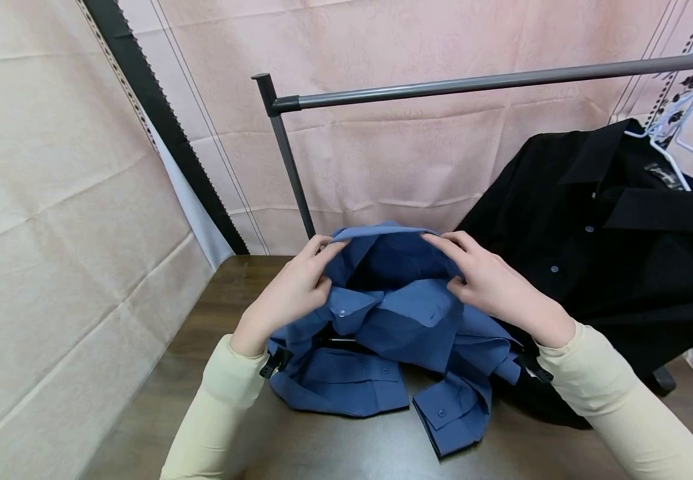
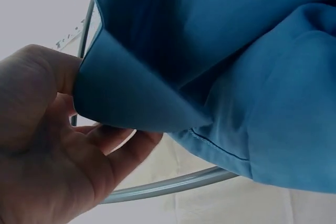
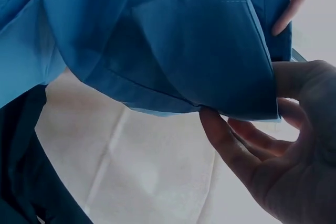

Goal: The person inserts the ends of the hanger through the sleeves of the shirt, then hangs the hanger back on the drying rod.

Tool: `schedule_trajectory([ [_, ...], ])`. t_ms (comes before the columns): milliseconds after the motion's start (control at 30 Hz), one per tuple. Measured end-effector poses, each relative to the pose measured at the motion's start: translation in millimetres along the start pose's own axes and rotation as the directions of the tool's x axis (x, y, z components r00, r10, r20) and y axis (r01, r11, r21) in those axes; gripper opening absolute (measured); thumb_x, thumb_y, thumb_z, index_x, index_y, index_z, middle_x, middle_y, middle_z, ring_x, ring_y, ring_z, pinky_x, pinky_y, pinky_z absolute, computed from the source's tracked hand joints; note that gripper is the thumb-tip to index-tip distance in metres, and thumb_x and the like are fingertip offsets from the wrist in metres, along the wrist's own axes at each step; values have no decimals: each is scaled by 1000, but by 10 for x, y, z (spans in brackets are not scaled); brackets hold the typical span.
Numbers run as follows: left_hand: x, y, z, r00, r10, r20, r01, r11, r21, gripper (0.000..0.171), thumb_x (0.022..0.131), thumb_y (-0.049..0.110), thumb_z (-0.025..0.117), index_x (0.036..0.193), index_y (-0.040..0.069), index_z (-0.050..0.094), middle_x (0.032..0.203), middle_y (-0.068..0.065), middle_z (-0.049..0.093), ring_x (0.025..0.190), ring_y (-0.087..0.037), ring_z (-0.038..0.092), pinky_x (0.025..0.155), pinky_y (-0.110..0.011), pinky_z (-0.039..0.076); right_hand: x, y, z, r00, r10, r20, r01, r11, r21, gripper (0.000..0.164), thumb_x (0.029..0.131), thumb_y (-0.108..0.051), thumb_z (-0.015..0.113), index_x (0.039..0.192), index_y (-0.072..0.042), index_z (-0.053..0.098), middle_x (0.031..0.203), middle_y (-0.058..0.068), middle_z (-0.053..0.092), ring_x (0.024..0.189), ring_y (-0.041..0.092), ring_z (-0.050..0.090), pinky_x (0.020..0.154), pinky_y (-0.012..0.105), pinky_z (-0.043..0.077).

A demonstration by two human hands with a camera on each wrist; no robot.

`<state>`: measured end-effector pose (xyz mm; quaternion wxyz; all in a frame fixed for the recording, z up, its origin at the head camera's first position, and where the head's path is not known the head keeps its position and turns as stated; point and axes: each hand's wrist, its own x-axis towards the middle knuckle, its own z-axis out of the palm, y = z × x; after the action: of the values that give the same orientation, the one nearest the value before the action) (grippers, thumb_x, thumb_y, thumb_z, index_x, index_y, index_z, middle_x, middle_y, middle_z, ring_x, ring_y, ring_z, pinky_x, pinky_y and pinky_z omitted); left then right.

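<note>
A blue button-up shirt [image 1: 406, 327] is held up by its collar over the table, with its cuffs lying on the wood. My left hand [image 1: 298, 287] pinches the collar's left side between thumb and fingers; in the left wrist view, the collar flap [image 2: 131, 87] and a white button show close to the thumb. On the other side my right hand [image 1: 490, 283] grips the collar too, and the right wrist view has the thumb and fingertips at the edge of the collar flap [image 3: 215, 51]. The shirt's lower body is bunched and partly hidden under itself.
Behind the shirt stands a dark metal clothes rack [image 1: 442, 88]. A black shirt [image 1: 538, 253] hangs at the right, near pale hangers [image 1: 682, 113] on the bar. The brown table [image 1: 226, 293] meets a pale cloth backdrop [image 1: 382, 167].
</note>
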<state>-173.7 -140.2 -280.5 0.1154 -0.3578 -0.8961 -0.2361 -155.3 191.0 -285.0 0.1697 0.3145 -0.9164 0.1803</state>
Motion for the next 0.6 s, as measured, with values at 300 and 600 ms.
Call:
schedule_trajectory([
  [300, -12, -51, -18, 994, -93, 50, 94, 996, -10, 73, 90, -3, 54, 158, 20, 35, 144, 0, 43, 57, -14, 43, 53, -30, 40, 7, 9, -85, 997, -1, 77, 3, 1000, -29, 81, 86, 11, 60, 157, -17, 35, 145, 15, 39, 55, 9, 39, 52, 26, 40],
  [600, 27, -72, 86, 988, -45, 149, 67, 987, -146, 79, 88, -9, 51, 159, 15, 29, 149, -4, 41, 63, -15, 40, 69, -34, 44, 25, 45, 48, 992, -14, 129, 10, 999, 32, 84, 85, 7, 64, 159, -14, 32, 130, 10, 56, 72, 13, 49, 67, 32, 45],
])
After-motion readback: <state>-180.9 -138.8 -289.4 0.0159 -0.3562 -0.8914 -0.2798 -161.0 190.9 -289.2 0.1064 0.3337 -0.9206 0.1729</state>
